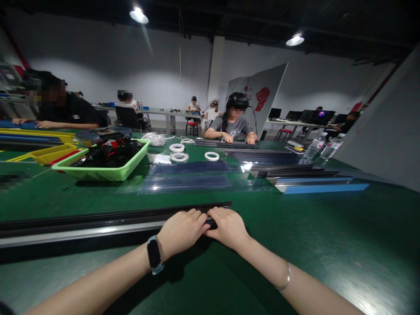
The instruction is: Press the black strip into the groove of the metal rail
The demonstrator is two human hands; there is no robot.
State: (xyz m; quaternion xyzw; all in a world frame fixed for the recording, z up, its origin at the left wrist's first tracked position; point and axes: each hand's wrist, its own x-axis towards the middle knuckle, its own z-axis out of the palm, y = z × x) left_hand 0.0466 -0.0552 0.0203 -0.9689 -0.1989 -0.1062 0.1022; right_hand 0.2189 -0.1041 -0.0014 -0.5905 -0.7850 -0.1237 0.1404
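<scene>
A long black profile strip (108, 222) with a pale shiny band along its side lies across the left of the green table. Near its right end, my left hand (183, 230) is closed over it, fingers curled on the top edge. Right beside it, my right hand (229, 227) grips the very end of the same strip, thumb toward me. Both thumbs almost meet at the near face. Whatever small part may be under the fingertips is hidden.
A green basket (127, 168) of black and red items stands at left, by a yellow tray (52, 153). Tape rolls (211, 156), clear plastic film (190, 181), more profiles (324, 189) and water bottles (313, 148) lie farther back. Across the table (328, 236), a co-worker (234, 122) handles a profile.
</scene>
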